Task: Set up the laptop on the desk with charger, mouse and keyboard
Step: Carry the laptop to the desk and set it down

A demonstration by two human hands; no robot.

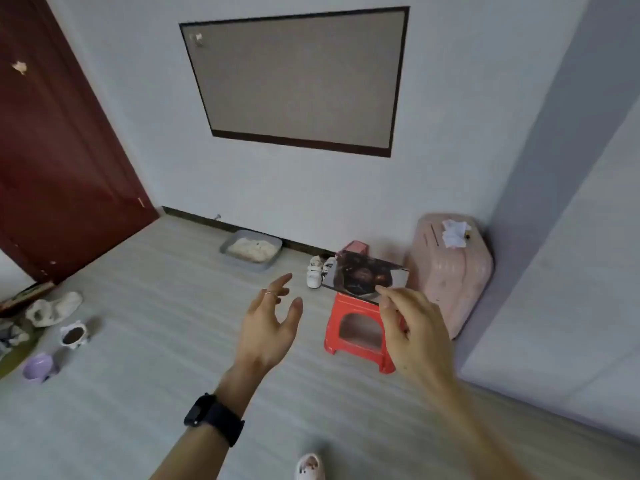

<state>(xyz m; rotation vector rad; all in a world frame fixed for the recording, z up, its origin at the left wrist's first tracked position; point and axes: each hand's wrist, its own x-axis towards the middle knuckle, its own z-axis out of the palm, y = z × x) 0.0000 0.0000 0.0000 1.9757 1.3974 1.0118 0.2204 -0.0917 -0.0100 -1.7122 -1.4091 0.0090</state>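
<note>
Grey floor (156,341), red stool (346,308) and pink suitcase (457,275) far right. No laptop, desk, charger, mouse or keyboard in sight, so I'd say setup hasn't started. Left hand (270,327) fingers spread, holding nothing. Right hand (412,334) pinches what looks like phone (365,277).

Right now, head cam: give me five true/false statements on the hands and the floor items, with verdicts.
1. The right hand pinches a flat dark rectangle by its edge. True.
2. The left hand grips a mouse. False: its fingers are spread and hold nothing.
3. A red stool stands on the floor beside a pink suitcase. True.
4. A laptop lies open on the stool. False: none is in view.
5. The left wrist wears a dark band. True.
</note>
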